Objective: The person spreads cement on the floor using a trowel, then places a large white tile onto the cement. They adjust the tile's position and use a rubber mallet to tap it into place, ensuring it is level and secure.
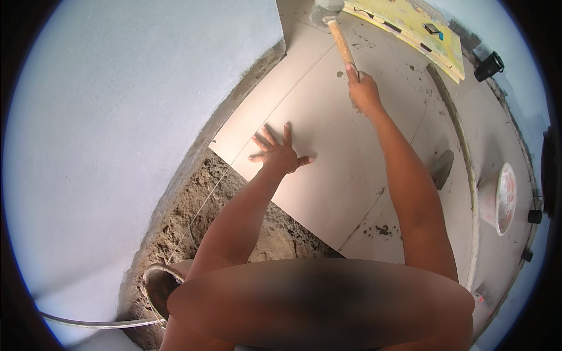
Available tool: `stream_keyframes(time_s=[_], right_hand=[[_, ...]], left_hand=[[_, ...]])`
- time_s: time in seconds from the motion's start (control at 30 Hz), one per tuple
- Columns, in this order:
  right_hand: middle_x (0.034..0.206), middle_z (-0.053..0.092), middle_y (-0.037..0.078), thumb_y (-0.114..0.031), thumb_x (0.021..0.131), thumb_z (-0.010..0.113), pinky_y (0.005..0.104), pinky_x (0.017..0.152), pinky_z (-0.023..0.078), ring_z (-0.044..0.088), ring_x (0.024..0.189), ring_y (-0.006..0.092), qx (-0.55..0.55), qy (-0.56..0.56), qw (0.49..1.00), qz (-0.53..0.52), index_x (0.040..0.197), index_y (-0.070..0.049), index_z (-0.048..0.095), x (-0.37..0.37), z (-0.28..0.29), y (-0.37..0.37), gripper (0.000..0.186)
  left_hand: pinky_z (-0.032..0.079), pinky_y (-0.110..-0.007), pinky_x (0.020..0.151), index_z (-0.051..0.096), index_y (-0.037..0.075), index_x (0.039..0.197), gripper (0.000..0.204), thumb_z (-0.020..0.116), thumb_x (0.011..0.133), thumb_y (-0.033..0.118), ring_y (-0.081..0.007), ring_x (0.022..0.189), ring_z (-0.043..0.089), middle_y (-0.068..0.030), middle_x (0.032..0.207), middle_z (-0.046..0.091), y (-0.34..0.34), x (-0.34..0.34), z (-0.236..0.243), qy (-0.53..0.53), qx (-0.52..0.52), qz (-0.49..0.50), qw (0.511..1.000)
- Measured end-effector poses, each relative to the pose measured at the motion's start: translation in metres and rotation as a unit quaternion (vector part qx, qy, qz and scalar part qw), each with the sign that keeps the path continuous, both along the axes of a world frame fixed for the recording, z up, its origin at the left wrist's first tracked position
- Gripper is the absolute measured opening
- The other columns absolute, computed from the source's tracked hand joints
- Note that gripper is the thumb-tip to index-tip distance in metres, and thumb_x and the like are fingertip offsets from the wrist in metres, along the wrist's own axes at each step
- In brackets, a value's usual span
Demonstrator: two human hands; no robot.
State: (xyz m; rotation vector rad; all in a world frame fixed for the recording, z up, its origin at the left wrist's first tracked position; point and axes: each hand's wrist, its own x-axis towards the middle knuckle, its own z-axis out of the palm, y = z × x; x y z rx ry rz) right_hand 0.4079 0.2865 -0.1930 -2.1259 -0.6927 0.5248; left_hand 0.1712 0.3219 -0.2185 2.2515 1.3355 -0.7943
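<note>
My left hand point(278, 153) lies on a large beige floor tile point(310, 193), fingers spread wide, holding nothing. The tile's near edges border a bed of rough grey-brown mortar point(175, 228). Up ahead and to the right, my right hand point(365, 93) is wrapped round the wooden handle of a mallet point(343, 44). Its thick grey head point(325, 11) is partly cut off by the upper edge of the view. A thin string point(202, 206) runs over the mortar and along the tile near my left hand.
A pale blue wall point(140, 105) rises on the left. At lower left stands a dark bucket point(153, 286). Rightward are a trowel point(443, 169) partly behind my forearm, a long strip point(456, 117), a white bucket point(506, 199), a black cup point(489, 66) and a yellow panel point(421, 29).
</note>
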Motion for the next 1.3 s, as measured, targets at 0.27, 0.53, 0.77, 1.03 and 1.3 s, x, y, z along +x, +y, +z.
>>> stream_keyframes(time_s=[0.27, 0.53, 0.77, 1.03, 1.3], right_hand=[[0.074, 0.065, 0.016, -0.054, 0.099, 0.042, 0.0451, 0.063, 0.053, 0.065, 0.066, 0.0303, -0.064, 0.109, 0.992, 0.017, 0.095, 0.003, 0.062, -0.027, 0.02, -0.03, 0.06], [0.068, 0.062, 0.015, -0.057, 0.096, 0.047, 0.0349, 0.051, 0.054, 0.064, 0.056, 0.023, -0.135, -0.01, 0.989, 0.056, 0.084, 0.003, 0.061, -0.075, 0.03, -0.102, 0.063], [0.055, 0.049, 0.009, -0.057, 0.094, 0.052, 0.0357, 0.052, 0.043, 0.052, 0.053, 0.0185, -0.05, -0.11, 0.973, 0.198, 0.073, 0.001, 0.054, -0.099, -0.007, -0.266, 0.062], [0.06, 0.05, 0.017, -0.051, 0.095, 0.055, 0.0384, 0.057, 0.042, 0.049, 0.056, 0.023, -0.019, -0.015, 0.988, 0.155, 0.076, 0.003, 0.054, -0.152, 0.009, -0.341, 0.057], [0.067, 0.056, 0.021, -0.051, 0.097, 0.05, 0.0424, 0.062, 0.044, 0.053, 0.061, 0.0283, -0.015, 0.037, 0.988, 0.15, 0.082, 0.005, 0.055, -0.143, 0.026, -0.265, 0.057]], left_hand=[[0.023, -0.082, 0.094, -0.013, 0.033, 0.153, 0.122, 0.057, 0.067, 0.084, -0.0587, 0.138, -0.016, -0.0291, 0.155, -0.02, 0.0, -0.007, -0.005, 0.026, 0.01, -0.004, 1.0], [0.017, -0.079, 0.101, -0.009, 0.028, 0.154, 0.125, 0.058, 0.066, 0.084, -0.0547, 0.14, -0.013, -0.025, 0.157, -0.017, 0.026, -0.049, -0.036, -0.058, 0.068, -0.091, 0.992], [0.009, -0.065, 0.113, -0.012, 0.017, 0.154, 0.145, 0.056, 0.051, 0.094, -0.0491, 0.143, -0.01, -0.0255, 0.157, -0.016, -0.055, -0.107, -0.039, -0.054, 0.095, -0.133, 0.985], [0.008, -0.059, 0.116, -0.016, 0.014, 0.152, 0.139, 0.04, 0.056, 0.097, -0.0472, 0.144, -0.009, -0.0249, 0.156, -0.017, -0.061, -0.102, -0.025, -0.011, 0.093, -0.146, 0.985], [0.011, -0.056, 0.117, -0.013, 0.011, 0.153, 0.138, 0.036, 0.057, 0.098, -0.0458, 0.145, -0.007, -0.0281, 0.157, -0.013, -0.047, -0.113, -0.034, 0.007, 0.102, -0.146, 0.984]])
